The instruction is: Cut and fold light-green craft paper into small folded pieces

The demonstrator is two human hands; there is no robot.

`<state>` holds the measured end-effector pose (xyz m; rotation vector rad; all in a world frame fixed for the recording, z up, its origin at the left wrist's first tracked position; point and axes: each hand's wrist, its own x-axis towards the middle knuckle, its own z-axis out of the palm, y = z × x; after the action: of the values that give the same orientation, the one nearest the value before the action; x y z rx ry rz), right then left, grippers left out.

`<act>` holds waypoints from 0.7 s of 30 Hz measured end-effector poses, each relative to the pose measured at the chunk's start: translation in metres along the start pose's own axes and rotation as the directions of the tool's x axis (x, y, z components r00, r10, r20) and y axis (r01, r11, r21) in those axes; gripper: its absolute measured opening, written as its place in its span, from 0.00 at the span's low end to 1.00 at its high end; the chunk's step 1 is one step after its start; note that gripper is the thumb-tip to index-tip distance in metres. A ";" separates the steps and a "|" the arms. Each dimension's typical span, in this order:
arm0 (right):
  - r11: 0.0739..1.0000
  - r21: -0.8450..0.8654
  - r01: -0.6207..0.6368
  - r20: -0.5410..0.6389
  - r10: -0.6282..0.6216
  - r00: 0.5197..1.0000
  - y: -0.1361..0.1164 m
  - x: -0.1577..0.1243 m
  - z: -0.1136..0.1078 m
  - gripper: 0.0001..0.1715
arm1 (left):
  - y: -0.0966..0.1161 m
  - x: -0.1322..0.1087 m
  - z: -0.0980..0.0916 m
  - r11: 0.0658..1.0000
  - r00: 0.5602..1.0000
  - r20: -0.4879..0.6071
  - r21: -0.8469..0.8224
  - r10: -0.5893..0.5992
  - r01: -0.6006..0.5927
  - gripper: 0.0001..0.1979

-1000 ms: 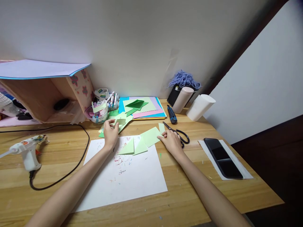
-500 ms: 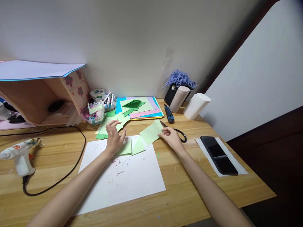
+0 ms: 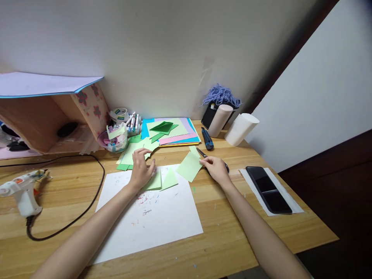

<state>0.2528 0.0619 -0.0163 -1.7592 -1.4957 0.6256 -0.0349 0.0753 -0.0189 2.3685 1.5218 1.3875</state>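
Observation:
My right hand (image 3: 217,169) pinches the right corner of a light green sheet of paper (image 3: 189,166), which lies partly over the white paper's edge. Behind it a smaller light green strip (image 3: 194,150) shows. A pair of scissors (image 3: 202,153) sits just beyond this hand, its handles partly hidden by it. My left hand (image 3: 141,170) hovers with bent fingers apart and nothing in them, over the left part of a light green square (image 3: 156,181). Right of that square lies a light green triangle (image 3: 169,180). Both rest on a large white sheet (image 3: 151,228) with coloured marks.
At left are a hot glue gun (image 3: 26,193) with its cord and an open box (image 3: 40,120). A tub of scraps (image 3: 113,139), coloured paper (image 3: 181,138), a utility knife (image 3: 207,138) and white rolls (image 3: 242,130) line the back. A phone (image 3: 269,190) lies right.
My right hand has moved slightly right and down, turning the light green sheet; the strip behind it now shows separately. My left hand has barely moved.

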 end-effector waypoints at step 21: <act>0.924 -0.270 0.271 0.063 -0.264 0.962 -0.011 -0.009 0.010 0.12 | 0.004 0.001 -0.003 1.000 0.998 0.058 -0.011 0.001 -0.001 0.11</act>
<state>0.2371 0.0555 -0.0147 -1.7072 -1.8749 0.3106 -0.0338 0.0728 -0.0147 2.3814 1.4951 1.3114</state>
